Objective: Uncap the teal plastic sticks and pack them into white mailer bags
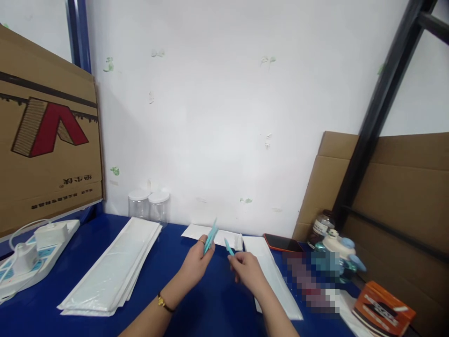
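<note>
My left hand (197,261), with a ring and a wrist band, is closed around several slim teal sticks (211,238) with thin pointed tips. They tilt upward over the table; their exact kind does not show. Just to the right, my right hand (248,267) pinches a single teal stick (229,246) of similar look, its tip pointing up and left. The two hands are apart. Behind them a white plastic sleeve (195,231) lies flat near the wall. Beside my right hand is a long white sheet or sleeve (277,276).
A stack of long white sleeves (108,271) lies on the blue table (213,306), left. Two lidded clear jars (138,206), a power strip (45,262) and a cardboard box (52,140) stand beyond. At right are a phone (282,242), a brown bottle (320,228), a teal jug (338,257) and an orange box (384,309).
</note>
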A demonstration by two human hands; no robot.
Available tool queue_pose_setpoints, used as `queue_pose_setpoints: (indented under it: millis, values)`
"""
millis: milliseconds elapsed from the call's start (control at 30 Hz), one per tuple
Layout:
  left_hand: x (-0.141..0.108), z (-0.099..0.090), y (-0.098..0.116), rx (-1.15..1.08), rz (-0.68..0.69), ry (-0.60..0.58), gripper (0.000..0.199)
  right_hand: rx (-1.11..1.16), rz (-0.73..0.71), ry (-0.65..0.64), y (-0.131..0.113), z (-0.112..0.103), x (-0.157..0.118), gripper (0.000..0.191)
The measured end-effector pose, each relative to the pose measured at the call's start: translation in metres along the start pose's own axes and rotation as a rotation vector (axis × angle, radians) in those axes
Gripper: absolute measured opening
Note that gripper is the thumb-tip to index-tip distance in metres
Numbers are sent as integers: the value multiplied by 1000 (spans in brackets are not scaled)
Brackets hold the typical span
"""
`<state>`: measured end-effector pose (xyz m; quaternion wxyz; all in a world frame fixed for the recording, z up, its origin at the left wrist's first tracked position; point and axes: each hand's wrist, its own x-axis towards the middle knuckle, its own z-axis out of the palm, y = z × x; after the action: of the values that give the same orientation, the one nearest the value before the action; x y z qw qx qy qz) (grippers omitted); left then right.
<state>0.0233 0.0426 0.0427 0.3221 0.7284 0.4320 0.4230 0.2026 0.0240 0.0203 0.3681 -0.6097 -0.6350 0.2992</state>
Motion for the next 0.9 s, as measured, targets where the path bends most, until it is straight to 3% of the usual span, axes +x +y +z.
queue_pose_setpoints:
  millis: [133, 267, 400, 633, 767, 900]
  values:
    - [2, 7, 4, -370, -46, 71, 38, 294, -185, 67, -11, -1, -4, 25]
    - [-3, 21, 0, -455, -59, 65, 44, 564, -265, 68, -20, 14, -9, 31]
    - [-3, 35, -9, -470, -48, 28, 49, 528, -214, 135, -16, 30, -7, 32]
    - [1, 42, -12, -358, -23, 81, 47, 314, -344, 184, -18, 45, -7, 35]
    - [1, 41, -12, -313, -4, 78, 44, 354, -312, 130, -21, 47, -9, 36]
    - [8, 35, -6, -328, -34, 207, 42, 582, -142, 155, -13, 43, -5, 38]
